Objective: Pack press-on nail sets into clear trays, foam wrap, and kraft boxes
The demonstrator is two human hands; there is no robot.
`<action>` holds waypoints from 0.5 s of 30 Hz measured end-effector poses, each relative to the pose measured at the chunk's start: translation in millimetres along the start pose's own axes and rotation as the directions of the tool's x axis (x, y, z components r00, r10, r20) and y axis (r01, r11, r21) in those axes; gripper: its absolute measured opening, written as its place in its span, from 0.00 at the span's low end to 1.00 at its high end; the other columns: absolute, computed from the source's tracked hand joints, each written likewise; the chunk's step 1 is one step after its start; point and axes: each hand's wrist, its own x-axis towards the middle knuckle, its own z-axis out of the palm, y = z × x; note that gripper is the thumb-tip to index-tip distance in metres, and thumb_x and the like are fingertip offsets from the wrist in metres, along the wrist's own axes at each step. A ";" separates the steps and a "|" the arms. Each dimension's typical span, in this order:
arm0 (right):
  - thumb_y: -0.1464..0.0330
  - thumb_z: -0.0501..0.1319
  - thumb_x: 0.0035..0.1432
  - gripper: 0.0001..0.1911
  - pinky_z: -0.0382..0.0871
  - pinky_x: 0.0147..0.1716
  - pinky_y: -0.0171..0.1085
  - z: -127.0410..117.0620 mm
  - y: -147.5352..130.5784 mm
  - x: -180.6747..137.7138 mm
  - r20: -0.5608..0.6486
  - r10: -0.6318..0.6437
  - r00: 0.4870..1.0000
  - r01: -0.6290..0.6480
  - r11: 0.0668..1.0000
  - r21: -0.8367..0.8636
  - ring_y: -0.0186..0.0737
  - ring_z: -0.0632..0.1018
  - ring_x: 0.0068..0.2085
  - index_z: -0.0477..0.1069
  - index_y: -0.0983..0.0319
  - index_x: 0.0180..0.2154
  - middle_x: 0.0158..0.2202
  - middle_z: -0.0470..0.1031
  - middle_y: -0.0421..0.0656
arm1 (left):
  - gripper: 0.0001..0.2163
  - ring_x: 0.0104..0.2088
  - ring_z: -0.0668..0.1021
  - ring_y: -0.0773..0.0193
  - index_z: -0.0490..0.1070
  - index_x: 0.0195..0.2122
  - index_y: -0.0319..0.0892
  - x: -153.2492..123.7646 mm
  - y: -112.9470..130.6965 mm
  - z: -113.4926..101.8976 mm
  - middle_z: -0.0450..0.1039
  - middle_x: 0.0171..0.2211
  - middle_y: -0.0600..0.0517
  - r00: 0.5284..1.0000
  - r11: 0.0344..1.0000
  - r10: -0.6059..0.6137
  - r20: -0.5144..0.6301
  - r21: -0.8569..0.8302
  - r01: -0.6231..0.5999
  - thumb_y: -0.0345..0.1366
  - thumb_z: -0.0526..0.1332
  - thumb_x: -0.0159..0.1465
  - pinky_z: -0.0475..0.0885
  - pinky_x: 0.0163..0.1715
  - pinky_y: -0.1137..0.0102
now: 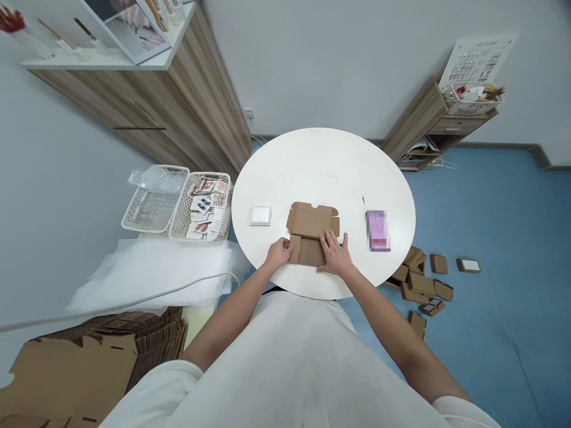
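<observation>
A brown cardboard box (313, 221) lies with its lid flap laid back near the front edge of the round white table (325, 160). At its left end, my left hand (279, 253) has its fingers closed on the side flap. My right hand (335, 254) rests over the right end of the box, fingers spread onto the cardboard and thumb apart. Between the hands, the inside of the tray part shows bare cardboard. To the left lies a small white packet (260, 216). A pink-purple item (378, 230), blurred by pixels, lies to the right.
White baskets hold small printed cards (207, 205) and clear plastic sleeves (158, 178). Below them lie white sheets (156, 270) and a stack of flat cardboard (75, 374). Several folded boxes (419, 284) lie on the blue floor at right. Wooden cabinets (209, 89) stand behind.
</observation>
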 end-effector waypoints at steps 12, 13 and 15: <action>0.41 0.59 0.31 0.63 0.27 0.54 0.62 2.3 -1.2 -1.6 -0.003 -0.039 0.999 0.039 0.999 -0.005 0.60 0.36 0.62 0.38 0.69 0.61 0.62 0.41 0.59 | 0.09 0.34 0.74 0.61 0.65 0.36 0.42 5.6 -0.4 3.0 0.73 0.34 0.50 1.000 0.977 -0.007 -0.002 0.214 0.007 0.32 0.55 0.54 0.64 0.29 0.71; 0.41 0.59 0.31 0.63 0.27 0.54 0.62 2.1 -1.7 -1.6 -0.005 -0.039 0.999 0.039 0.999 -0.009 0.60 0.36 0.62 0.38 0.70 0.61 0.62 0.41 0.59 | 0.09 0.34 0.74 0.61 0.65 0.37 0.42 5.2 0.5 3.5 0.73 0.34 0.49 1.000 0.974 -0.016 -0.008 0.228 0.018 0.32 0.56 0.53 0.64 0.29 0.71; 0.41 0.59 0.31 0.63 0.27 0.54 0.63 1.8 -2.6 -1.5 -0.005 -0.042 0.999 0.042 0.999 -0.017 0.60 0.36 0.62 0.38 0.70 0.61 0.62 0.40 0.59 | 0.10 0.34 0.75 0.60 0.65 0.37 0.42 4.9 2.6 4.6 0.73 0.34 0.48 0.999 0.966 -0.033 -0.022 0.256 0.037 0.32 0.57 0.52 0.64 0.29 0.71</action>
